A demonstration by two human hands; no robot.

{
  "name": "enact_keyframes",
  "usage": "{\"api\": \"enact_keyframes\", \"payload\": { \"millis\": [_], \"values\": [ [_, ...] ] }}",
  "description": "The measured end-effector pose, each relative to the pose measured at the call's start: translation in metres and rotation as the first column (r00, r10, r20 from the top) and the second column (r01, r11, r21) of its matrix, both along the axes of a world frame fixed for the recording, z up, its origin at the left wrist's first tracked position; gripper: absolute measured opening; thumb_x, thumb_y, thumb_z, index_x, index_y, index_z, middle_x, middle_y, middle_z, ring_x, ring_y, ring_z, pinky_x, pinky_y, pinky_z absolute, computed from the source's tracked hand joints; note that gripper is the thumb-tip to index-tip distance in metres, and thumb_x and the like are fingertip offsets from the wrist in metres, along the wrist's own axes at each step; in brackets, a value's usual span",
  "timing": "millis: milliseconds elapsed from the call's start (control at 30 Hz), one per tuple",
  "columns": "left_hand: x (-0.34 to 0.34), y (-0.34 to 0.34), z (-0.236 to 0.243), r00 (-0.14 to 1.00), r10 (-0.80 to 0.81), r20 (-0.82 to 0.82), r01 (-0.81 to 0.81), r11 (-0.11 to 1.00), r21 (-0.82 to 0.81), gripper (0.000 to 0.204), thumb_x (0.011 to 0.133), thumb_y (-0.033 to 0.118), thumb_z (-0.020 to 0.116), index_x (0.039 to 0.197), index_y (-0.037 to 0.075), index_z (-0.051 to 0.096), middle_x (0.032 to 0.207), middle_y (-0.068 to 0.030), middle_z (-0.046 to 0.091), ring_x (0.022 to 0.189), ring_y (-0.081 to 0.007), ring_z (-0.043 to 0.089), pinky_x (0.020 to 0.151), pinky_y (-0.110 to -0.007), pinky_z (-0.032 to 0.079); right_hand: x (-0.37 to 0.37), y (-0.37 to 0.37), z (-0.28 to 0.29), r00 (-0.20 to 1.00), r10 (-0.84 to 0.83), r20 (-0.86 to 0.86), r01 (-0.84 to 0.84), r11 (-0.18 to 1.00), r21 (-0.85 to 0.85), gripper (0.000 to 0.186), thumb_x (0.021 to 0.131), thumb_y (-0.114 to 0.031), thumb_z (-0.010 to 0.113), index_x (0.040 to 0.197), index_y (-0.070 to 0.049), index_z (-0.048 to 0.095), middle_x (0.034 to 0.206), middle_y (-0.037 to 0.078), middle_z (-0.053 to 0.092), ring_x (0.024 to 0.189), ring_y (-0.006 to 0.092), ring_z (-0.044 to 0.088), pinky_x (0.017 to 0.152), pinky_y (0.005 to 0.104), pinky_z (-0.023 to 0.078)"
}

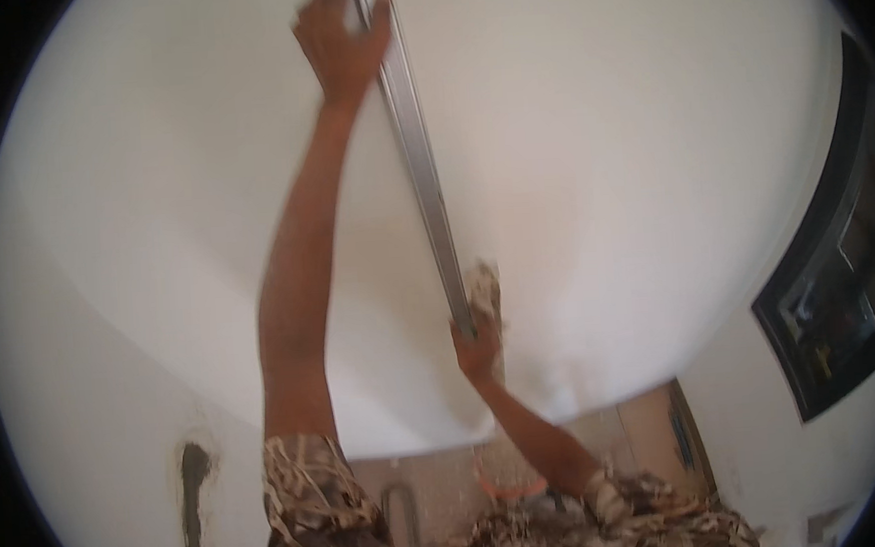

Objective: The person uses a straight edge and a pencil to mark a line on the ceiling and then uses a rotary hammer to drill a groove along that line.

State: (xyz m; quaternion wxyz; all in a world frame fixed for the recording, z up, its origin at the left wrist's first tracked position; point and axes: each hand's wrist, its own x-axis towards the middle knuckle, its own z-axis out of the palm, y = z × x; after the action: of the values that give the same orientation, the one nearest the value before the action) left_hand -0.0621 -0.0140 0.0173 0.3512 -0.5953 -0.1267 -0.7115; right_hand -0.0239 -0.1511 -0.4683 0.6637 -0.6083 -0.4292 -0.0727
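Head view: a broad, smooth, off-white wall [611, 163] fills most of what I face, its lower edge curving above the brownish, littered floor [429, 470]. Beyond the wall's right edge sits a black-framed, dark glassy panel [830, 300], perhaps a window, well apart from my work. Across the wall's middle slants my long, straight, silver-grey metal bar [421, 159], its upper end running out of sight and its lower end stopping well above the wall's lower edge. I cannot tell whether it touches the wall along its length.

My mottled brown-and-cream cloth sleeves [315, 482] end near the elbows, leaving both forearms bare. Toward the lower left corner, a dark, narrow upright slot [194, 514] with rough edges is cut into the pale surface.

My left hand [344, 49] grips the bar high up, thumb across its face; my right hand [477, 351] is closed around the lower end. Holding it so far apart probably keeps such a long piece from swinging or twisting. Just beside my right hand is a ragged beige-and-grey patch [485, 286], too blurred to identify. Smallest, a curved orange piece [511, 488] lies low by the floor.
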Motion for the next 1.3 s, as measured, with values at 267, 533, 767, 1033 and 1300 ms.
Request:
{"api": "enact_keyframes", "payload": {
  "millis": [267,533,767,1033,1300],
  "values": [
    [0.027,-0.008,-0.031,0.995,-0.103,0.014,0.104,0.992,-0.069,0.05,0.081,0.024,0.073,0.125,0.004,0.062,0.111,-0.0093,0.062,0.104,-0.0254,0.053,0.089,-0.039,0.037,0.018,0.007,-0.026,0.998,0.017,-0.064,-0.015,0.999,0.028,0.05,0.073,-0.022,0.08,0.115,-0.002,0.064,0.108,0.018,0.063,0.105,0.0363,0.058,0.092,0.0438,0.046],
    [0.028,0.005,-0.028,0.986,-0.164,0.001,0.163,0.981,-0.105,0.044,0.083,0.023,0.071,0.122,0.005,0.063,0.111,-0.007,0.062,0.103,-0.023,0.052,0.09,-0.037,0.035,0.018,0.033,-0.031,0.996,0.033,-0.085,-0.04,0.996,-0.078,0.051,0.07,-0.022,0.08,0.114,-0.002,0.066,0.104,0.019,0.063,0.098,0.0359,0.061,0.085,0.0439,0.048],
    [0.023,-0.013,-0.018,0.989,-0.148,0.009,0.149,0.987,-0.057,0.042,0.083,0.022,0.072,0.121,0.006,0.064,0.11,-0.0064,0.061,0.103,-0.0229,0.052,0.088,-0.037,0.036,0.014,0.025,-0.028,1.0,0.006,-0.014,-0.006,1.0,0.0,0.048,0.07,-0.025,0.08,0.109,0.0,0.066,0.101,0.019,0.065,0.095,0.0364,0.062,0.084,0.0447,0.049],
    [0.011,-0.012,-0.011,0.996,-0.083,0.023,0.084,0.995,-0.045,0.039,0.082,0.023,0.072,0.119,0.009,0.067,0.109,-0.0061,0.062,0.102,-0.0229,0.053,0.089,-0.038,0.035,0.055,-0.008,-0.041,0.947,0.306,-0.093,-0.317,0.936,-0.151,0.027,0.087,-0.02,0.068,0.106,0.0,0.067,0.097,0.016,0.068,0.085,0.0293,0.066,0.078,0.0391,0.052],
    [0.027,-0.017,-0.01,0.999,-0.038,0.015,0.037,0.996,0.079,0.03,0.084,0.024,0.069,0.114,0.027,0.071,0.106,-0.0022,0.06,0.103,-0.0215,0.051,0.087,-0.039,0.034,0.191,-0.204,-0.172,0.953,-0.036,-0.3,-0.204,0.656,-0.727,0.056,0.101,-0.048,0.033,0.096,-0.008,0.072,0.095,0.018,0.07,0.088,0.0371,0.066,0.084,0.045,0.05]
  ]
}}
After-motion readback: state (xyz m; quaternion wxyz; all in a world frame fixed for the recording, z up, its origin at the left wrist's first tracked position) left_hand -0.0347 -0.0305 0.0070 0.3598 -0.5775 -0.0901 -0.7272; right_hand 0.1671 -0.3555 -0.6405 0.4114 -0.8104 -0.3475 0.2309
